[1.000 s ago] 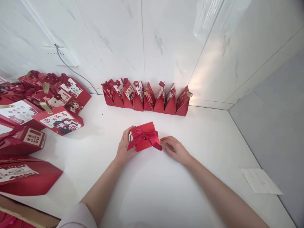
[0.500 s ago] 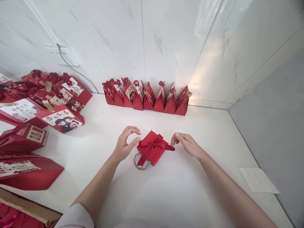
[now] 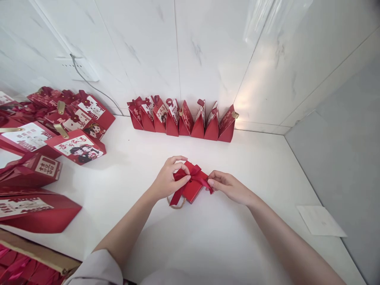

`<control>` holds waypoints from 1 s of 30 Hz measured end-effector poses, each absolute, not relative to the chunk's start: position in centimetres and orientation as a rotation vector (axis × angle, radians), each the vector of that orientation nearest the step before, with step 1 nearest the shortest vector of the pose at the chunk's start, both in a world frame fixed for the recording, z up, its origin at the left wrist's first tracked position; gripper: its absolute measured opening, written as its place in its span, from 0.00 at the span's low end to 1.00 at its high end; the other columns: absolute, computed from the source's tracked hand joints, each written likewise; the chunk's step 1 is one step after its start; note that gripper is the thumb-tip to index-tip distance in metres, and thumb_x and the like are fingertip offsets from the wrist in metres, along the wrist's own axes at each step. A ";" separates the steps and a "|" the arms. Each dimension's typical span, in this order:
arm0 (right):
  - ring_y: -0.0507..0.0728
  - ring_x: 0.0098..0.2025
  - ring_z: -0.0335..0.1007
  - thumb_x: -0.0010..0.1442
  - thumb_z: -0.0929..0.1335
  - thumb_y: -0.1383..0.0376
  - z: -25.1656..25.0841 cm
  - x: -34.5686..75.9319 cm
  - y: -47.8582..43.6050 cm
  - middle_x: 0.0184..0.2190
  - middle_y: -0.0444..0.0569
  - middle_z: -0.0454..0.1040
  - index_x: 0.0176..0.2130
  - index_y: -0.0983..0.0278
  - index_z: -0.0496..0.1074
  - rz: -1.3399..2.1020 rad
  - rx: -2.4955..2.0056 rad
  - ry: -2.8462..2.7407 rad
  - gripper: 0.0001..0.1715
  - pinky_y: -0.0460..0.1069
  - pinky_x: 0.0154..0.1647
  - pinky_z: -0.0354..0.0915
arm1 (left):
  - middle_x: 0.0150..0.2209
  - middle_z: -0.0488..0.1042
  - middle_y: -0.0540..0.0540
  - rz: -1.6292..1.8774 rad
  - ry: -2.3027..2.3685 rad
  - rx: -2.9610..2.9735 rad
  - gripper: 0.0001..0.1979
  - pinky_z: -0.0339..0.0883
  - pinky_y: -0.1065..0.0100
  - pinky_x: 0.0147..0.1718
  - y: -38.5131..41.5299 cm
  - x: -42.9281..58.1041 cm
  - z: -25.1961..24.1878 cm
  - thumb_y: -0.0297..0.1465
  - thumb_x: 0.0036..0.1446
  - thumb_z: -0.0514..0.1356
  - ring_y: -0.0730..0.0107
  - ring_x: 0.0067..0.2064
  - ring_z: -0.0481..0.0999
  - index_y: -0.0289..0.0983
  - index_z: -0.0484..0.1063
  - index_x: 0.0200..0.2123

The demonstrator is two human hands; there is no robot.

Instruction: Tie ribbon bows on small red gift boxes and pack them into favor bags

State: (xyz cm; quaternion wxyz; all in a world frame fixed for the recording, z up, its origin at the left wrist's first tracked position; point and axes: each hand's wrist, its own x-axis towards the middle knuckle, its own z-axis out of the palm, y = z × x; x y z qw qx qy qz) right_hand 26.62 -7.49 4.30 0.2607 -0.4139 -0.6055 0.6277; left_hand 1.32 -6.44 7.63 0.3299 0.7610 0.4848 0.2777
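Box (image 3: 192,192) with a bow (image 3: 195,170), lying on the white table (image 3: 264,164).
Left hand (image 3: 170,178) pinches the bow between thumb and forefinger; right hand (image 3: 230,187) pinches a ribbon tail (image 3: 203,181). A cord handle (image 3: 177,208) sticks out on the near side. Beyond, a row of red cartons (image 3: 185,124) stands by the wall (image 3: 204,43); more cartons (image 3: 78,147) crowd the table's left.

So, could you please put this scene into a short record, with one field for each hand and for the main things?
Left hand: pinching the ribbon near its bow
Right hand: pinching the ribbon near its right end
Box: red, on the table, between the hands
Handle: rope, at the box's near left side
Back: row of eight red boxes by the wall
Left side: pile of red boxes
Right edge: white sheet
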 end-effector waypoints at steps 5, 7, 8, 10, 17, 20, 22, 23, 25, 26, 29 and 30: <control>0.54 0.29 0.69 0.62 0.67 0.49 4.2 26.5 -7.4 0.24 0.45 0.73 0.30 0.62 0.73 1.813 -1.074 -1.599 0.20 0.50 0.35 0.65 | 0.57 0.66 0.45 0.798 1.290 1.956 0.03 0.61 0.50 0.60 -7.0 1.6 7.0 0.32 0.57 0.59 0.53 0.62 0.63 0.41 0.73 0.33; 0.54 0.32 0.69 0.61 0.68 0.50 4.1 26.4 -7.4 0.27 0.46 0.74 0.30 0.62 0.73 1.785 -1.057 -1.568 0.19 0.51 0.39 0.65 | 0.58 0.65 0.44 0.823 1.282 1.940 0.03 0.61 0.50 0.60 -7.1 1.6 6.7 0.31 0.57 0.59 0.52 0.62 0.63 0.41 0.73 0.34; 0.55 0.34 0.70 0.61 0.68 0.51 4.0 26.4 -7.3 0.29 0.47 0.75 0.31 0.62 0.73 1.767 -1.052 -1.563 0.18 0.51 0.41 0.65 | 0.58 0.65 0.44 0.832 1.276 1.935 0.03 0.61 0.49 0.60 -7.1 1.6 6.5 0.31 0.57 0.59 0.52 0.63 0.63 0.40 0.73 0.34; 0.55 0.37 0.70 0.62 0.68 0.51 3.8 26.4 -7.3 0.32 0.48 0.76 0.32 0.63 0.74 1.736 -1.049 -1.570 0.18 0.52 0.44 0.65 | 0.58 0.65 0.43 0.843 1.270 1.926 0.03 0.61 0.48 0.60 -7.1 1.6 6.2 0.31 0.57 0.59 0.51 0.63 0.62 0.40 0.72 0.34; 0.55 0.39 0.69 0.63 0.67 0.52 3.9 26.6 -7.2 0.34 0.48 0.75 0.32 0.63 0.72 1.742 -1.000 -1.564 0.18 0.53 0.46 0.64 | 0.58 0.64 0.44 0.811 1.292 1.886 0.02 0.59 0.53 0.61 -7.1 1.8 5.8 0.29 0.57 0.59 0.57 0.64 0.62 0.40 0.71 0.33; 0.55 0.39 0.69 0.64 0.67 0.53 4.0 26.7 -7.2 0.34 0.47 0.75 0.32 0.63 0.72 1.757 -0.994 -1.560 0.17 0.53 0.46 0.64 | 0.58 0.64 0.45 0.810 1.297 1.890 0.01 0.59 0.54 0.62 -7.1 1.7 5.7 0.29 0.56 0.59 0.57 0.63 0.62 0.40 0.72 0.33; 0.55 0.40 0.70 0.64 0.67 0.53 4.1 26.8 -7.2 0.34 0.48 0.75 0.32 0.63 0.71 1.759 -0.999 -1.568 0.17 0.53 0.47 0.65 | 0.58 0.64 0.45 0.814 1.296 1.889 0.01 0.59 0.54 0.62 -7.1 1.7 5.6 0.29 0.56 0.60 0.57 0.63 0.63 0.40 0.72 0.33; 0.55 0.41 0.70 0.64 0.66 0.53 4.0 26.8 -7.2 0.35 0.48 0.75 0.33 0.63 0.71 1.762 -1.001 -1.570 0.17 0.54 0.48 0.65 | 0.58 0.65 0.45 0.815 1.294 1.888 0.01 0.59 0.54 0.61 -7.0 1.7 5.5 0.29 0.56 0.60 0.57 0.63 0.63 0.40 0.72 0.33; 0.56 0.43 0.71 0.65 0.66 0.53 4.0 26.8 -7.1 0.35 0.48 0.75 0.33 0.63 0.71 1.771 -0.996 -1.571 0.17 0.55 0.50 0.65 | 0.58 0.64 0.45 0.817 1.291 1.885 0.01 0.59 0.54 0.61 -7.0 1.6 5.4 0.29 0.56 0.60 0.57 0.63 0.63 0.40 0.72 0.33; 0.56 0.44 0.72 0.65 0.66 0.54 4.0 26.8 -7.1 0.36 0.48 0.75 0.33 0.63 0.71 1.776 -0.991 -1.570 0.16 0.56 0.51 0.66 | 0.58 0.64 0.45 0.817 1.291 1.882 0.01 0.60 0.54 0.61 -7.0 1.6 5.4 0.29 0.56 0.60 0.57 0.63 0.63 0.40 0.72 0.33; 0.56 0.45 0.72 0.65 0.66 0.54 4.1 26.9 -7.2 0.37 0.49 0.75 0.34 0.64 0.70 1.800 -0.970 -1.568 0.16 0.57 0.54 0.66 | 0.58 0.64 0.45 0.824 1.291 1.876 0.01 0.60 0.54 0.61 -7.0 1.6 5.3 0.29 0.56 0.60 0.57 0.62 0.64 0.40 0.72 0.33; 0.56 0.45 0.72 0.65 0.66 0.54 4.2 26.9 -7.2 0.38 0.49 0.75 0.33 0.64 0.70 1.810 -0.963 -1.565 0.16 0.57 0.54 0.66 | 0.58 0.64 0.45 0.827 1.290 1.877 0.01 0.60 0.54 0.60 -7.0 1.6 5.3 0.29 0.56 0.60 0.56 0.62 0.64 0.40 0.72 0.33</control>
